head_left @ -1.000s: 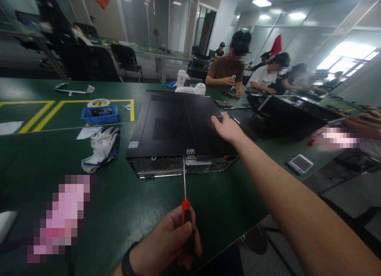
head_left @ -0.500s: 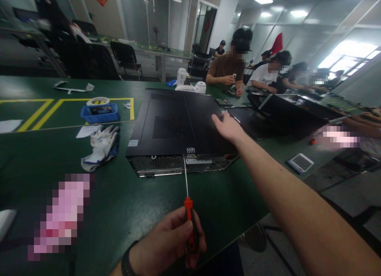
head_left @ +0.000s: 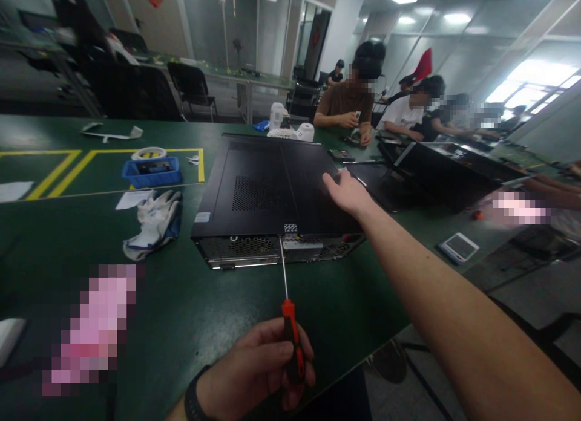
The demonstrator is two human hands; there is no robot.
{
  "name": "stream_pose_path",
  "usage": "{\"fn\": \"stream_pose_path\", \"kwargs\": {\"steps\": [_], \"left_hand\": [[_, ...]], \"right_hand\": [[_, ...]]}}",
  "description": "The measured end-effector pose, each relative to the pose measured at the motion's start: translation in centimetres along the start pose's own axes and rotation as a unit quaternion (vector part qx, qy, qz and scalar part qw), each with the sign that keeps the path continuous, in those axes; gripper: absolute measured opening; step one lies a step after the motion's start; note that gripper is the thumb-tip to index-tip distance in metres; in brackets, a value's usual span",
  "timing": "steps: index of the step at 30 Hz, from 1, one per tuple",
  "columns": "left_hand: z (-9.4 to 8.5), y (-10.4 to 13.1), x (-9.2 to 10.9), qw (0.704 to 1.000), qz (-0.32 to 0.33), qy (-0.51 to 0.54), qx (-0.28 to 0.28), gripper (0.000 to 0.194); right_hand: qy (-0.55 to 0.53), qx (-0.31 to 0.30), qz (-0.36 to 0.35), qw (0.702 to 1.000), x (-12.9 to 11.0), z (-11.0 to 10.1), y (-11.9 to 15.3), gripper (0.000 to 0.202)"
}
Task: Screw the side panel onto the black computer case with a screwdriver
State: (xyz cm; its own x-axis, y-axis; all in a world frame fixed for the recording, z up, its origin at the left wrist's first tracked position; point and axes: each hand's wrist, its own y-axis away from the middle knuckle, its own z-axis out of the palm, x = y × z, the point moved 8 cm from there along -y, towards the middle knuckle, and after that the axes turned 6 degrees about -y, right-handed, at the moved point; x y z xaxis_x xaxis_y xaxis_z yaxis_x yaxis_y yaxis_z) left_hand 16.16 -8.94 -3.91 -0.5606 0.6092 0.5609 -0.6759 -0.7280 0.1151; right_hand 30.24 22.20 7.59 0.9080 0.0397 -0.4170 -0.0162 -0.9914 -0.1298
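Observation:
A black computer case (head_left: pixel 267 173) lies flat on the green table, its open-slotted rear panel (head_left: pixel 254 247) facing me. My left hand (head_left: pixel 272 354), with a dark band on the wrist, is closed round the red and black handle of a screwdriver (head_left: pixel 293 333). The screwdriver's thin shaft reaches up to the top edge of the rear panel, near the middle; the tip is hard to make out there. My right hand (head_left: pixel 347 191) lies flat on the right side of the case's top, thumb apart and holding nothing. Its fingers are partly hidden behind the hand.
Left of the case are work gloves (head_left: pixel 157 221), a blue bin (head_left: pixel 152 172) with small parts and a tape roll (head_left: pixel 149 155). Behind it stands a white device (head_left: pixel 284 124). To the right are another black case (head_left: pixel 447 173) and a phone-like device (head_left: pixel 459 247). Several people sit beyond.
The screwdriver handle has turned a little in my left hand, with the fingers shifting slightly. Its shaft stays at the same place on the panel. My right hand and the case have not moved.

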Motion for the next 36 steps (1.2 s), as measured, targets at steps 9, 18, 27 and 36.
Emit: {"fn": "stream_pose_path", "kwargs": {"steps": [9, 18, 27, 36], "left_hand": [[-0.32, -0.46, -0.27, 0.998, 0.041, -0.045, -0.026, 0.033], [-0.08, -0.27, -0.14, 1.000, -0.001, -0.010, 0.002, 0.031], [-0.46, -0.39, -0.17, 0.998, 0.026, -0.064, 0.010, 0.034], [-0.56, -0.24, -0.40, 1.000, -0.009, -0.006, 0.020, 0.032]], "right_hand": [[0.002, 0.004, -0.005, 1.000, 0.09, 0.00, -0.05, 0.077], [-0.001, 0.004, -0.009, 1.000, 0.09, 0.06, -0.10, 0.078], [0.001, 0.003, -0.002, 1.000, 0.04, 0.05, -0.09, 0.075], [-0.004, 0.003, 0.000, 1.000, 0.11, 0.06, -0.11, 0.076]]}}
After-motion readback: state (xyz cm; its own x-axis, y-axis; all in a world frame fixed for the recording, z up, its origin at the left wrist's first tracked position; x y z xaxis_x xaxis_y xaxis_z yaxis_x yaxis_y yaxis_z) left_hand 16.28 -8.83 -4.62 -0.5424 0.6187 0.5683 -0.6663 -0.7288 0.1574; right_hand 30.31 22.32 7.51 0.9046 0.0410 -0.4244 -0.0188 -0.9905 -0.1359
